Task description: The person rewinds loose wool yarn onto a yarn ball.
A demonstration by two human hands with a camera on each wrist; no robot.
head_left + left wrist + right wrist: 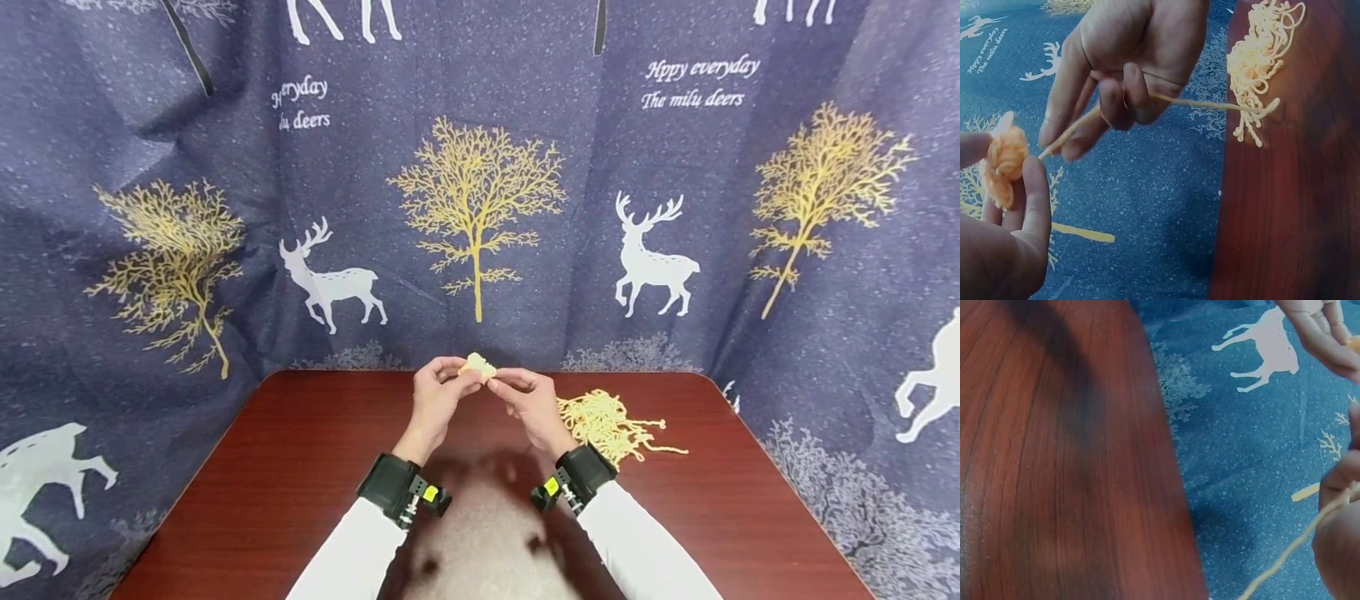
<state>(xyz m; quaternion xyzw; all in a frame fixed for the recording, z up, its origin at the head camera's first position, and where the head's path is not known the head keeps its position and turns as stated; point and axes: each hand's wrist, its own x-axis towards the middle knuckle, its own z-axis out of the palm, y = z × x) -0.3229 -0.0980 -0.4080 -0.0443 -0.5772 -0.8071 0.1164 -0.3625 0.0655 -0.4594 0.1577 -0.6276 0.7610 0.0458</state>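
Note:
Between the thumb and fingertips of my left hand is a small wound ball of pale yellow yarn, raised above the far part of the table. My right hand is close beside it on the right, holding the yarn strand that leads off the ball. In the left wrist view this strand runs along the right fingers, passes under the curled ones and trails out toward the loose yarn. Only parts of both hands show at the right edge of the right wrist view, with the strand hanging down.
A tangled heap of loose yellow yarn lies on the reddish-brown table, right of my right hand, with a few ends spread rightward. Behind the table's far edge hangs a dark blue curtain printed with deer and trees.

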